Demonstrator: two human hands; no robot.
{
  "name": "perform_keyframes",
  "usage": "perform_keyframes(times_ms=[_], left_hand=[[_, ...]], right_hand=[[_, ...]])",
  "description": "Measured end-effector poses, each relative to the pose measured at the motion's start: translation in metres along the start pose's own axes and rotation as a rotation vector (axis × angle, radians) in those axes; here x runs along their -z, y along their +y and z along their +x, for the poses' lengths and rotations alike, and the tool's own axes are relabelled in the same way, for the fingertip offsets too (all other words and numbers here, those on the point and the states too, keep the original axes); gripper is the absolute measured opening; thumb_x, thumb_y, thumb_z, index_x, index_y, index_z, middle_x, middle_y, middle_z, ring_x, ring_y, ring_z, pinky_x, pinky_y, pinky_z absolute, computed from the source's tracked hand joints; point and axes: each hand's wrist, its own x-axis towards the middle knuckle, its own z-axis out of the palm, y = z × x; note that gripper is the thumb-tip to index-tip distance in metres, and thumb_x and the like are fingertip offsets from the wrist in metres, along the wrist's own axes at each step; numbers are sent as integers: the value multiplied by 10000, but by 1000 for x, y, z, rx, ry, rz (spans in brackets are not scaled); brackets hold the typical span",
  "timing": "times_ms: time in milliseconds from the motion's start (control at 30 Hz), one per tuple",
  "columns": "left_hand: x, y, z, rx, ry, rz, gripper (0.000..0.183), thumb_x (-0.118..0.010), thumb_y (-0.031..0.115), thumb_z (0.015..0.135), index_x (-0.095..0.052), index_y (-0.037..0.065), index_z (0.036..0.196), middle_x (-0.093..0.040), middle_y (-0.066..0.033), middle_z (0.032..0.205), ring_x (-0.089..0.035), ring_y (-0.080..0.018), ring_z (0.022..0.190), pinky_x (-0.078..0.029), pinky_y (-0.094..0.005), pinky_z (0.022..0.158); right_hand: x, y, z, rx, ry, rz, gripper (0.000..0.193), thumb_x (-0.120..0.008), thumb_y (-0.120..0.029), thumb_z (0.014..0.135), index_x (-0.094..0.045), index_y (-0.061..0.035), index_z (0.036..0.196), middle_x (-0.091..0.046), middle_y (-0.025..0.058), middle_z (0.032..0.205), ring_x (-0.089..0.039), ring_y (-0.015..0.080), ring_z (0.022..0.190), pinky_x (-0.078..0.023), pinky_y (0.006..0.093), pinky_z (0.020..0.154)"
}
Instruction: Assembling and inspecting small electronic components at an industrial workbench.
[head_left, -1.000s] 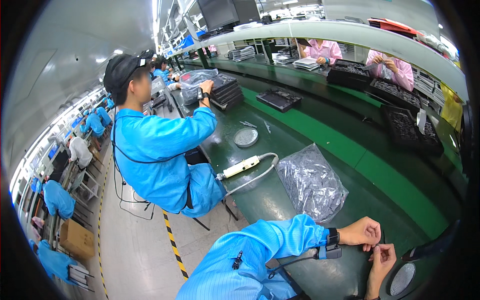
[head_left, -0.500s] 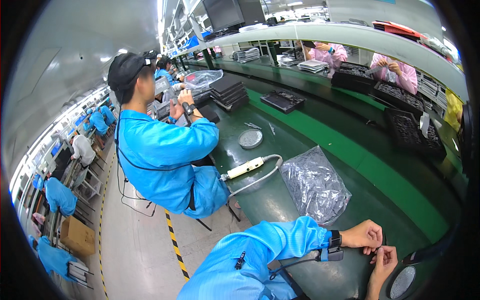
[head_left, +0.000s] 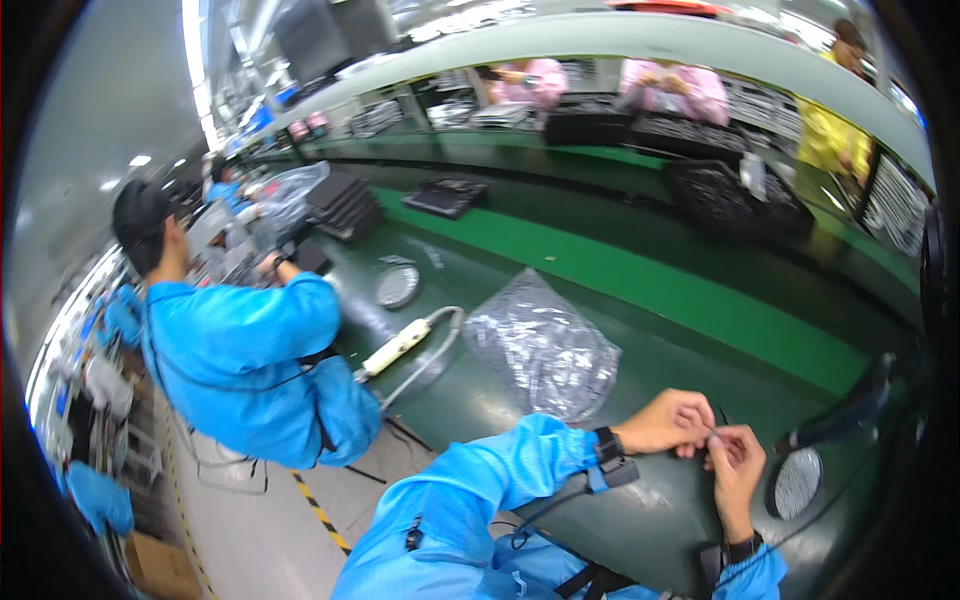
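My left hand (head_left: 672, 422) and my right hand (head_left: 737, 468) meet above the green bench at the lower right. Both are closed, thumbs and fingertips pinched together at one spot. Whatever lies between the fingertips is too small and blurred to name; a thin dark sliver shows just beyond them. Beside my right hand lies a round disc with a pale, textured face (head_left: 797, 483). A clear plastic bag full of dark pieces (head_left: 545, 345) rests left of my left hand.
A black handheld tool (head_left: 845, 405) with a cable is at the right. Left of the bag lie a cream tool with a cable (head_left: 397, 347) and another round disc (head_left: 397, 286). A co-worker in blue (head_left: 240, 340) sits at the left. Black trays (head_left: 735, 195) stand across the bench.
The view has swung to the right, so the bench, bag and co-worker sit farther left. My hands stay pinched together; more of my right wrist and sleeve shows.
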Motion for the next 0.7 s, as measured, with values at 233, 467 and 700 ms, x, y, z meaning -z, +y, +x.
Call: perform_keyframes(times_ms=[233, 467, 700], left_hand=[[-2, 5, 5, 62, -40, 119, 145, -687, 58, 917, -616, -19, 1017, -678, -76, 861, -653, -115, 731, -528, -232, 636], [-12, 13, 2, 39, 47, 179, 73, -663, 30, 911, -619, -25, 932, -686, -125, 858, -673, -171, 707, -558, -283, 637], [-15, 9, 3, -24, 64, 207, 81, -670, 19, 887, -603, -23, 905, -676, -128, 817, -665, -178, 679, -549, -283, 598]], right_hand=[[9, 3, 0, 8, -29, 18, 123, -668, -80, 930, -637, 24, 988, -692, 82, 878, -647, 95, 767, -521, 233, 645], [11, 7, -3, 115, -66, 21, 125, -673, -101, 936, -648, 4, 999, -686, 42, 869, -636, 69, 787, -512, 236, 668], [14, 6, -4, 87, -90, -12, 133, -663, -125, 945, -654, -14, 1017, -675, 21, 874, -607, 52, 788, -478, 210, 656]])
